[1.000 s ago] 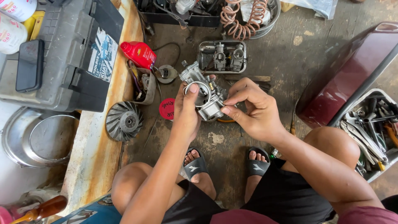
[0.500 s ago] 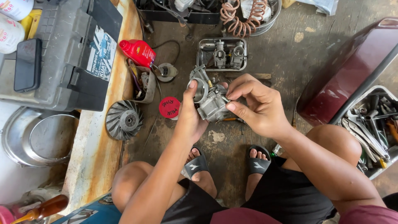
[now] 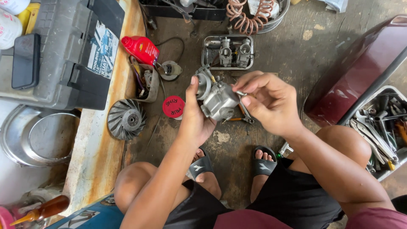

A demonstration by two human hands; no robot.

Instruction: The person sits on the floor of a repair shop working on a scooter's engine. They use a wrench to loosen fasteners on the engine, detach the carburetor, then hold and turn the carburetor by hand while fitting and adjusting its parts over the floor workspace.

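Observation:
My left hand (image 3: 196, 118) grips a grey metal carburettor (image 3: 217, 99), held up over the concrete floor. My right hand (image 3: 268, 101) sits just to its right, thumb and forefinger pinched on a small metal part (image 3: 241, 93) at the carburettor's upper right edge. Below the hands, pliers with orange handles (image 3: 241, 118) lie on the floor. My knees and sandalled feet (image 3: 232, 163) are underneath.
A metal tray with carburettor parts (image 3: 227, 51) lies ahead. A red bottle (image 3: 140, 49), a round red lid (image 3: 173, 107) and a finned fan wheel (image 3: 126, 119) are at the left. A grey toolbox (image 3: 63, 51) stands far left, a tool tray (image 3: 381, 127) right, beside a maroon panel (image 3: 360, 72).
The carburettor has been turned and tilted in my left hand. My right hand has shifted from its front to its upper right edge and pinched a small part there.

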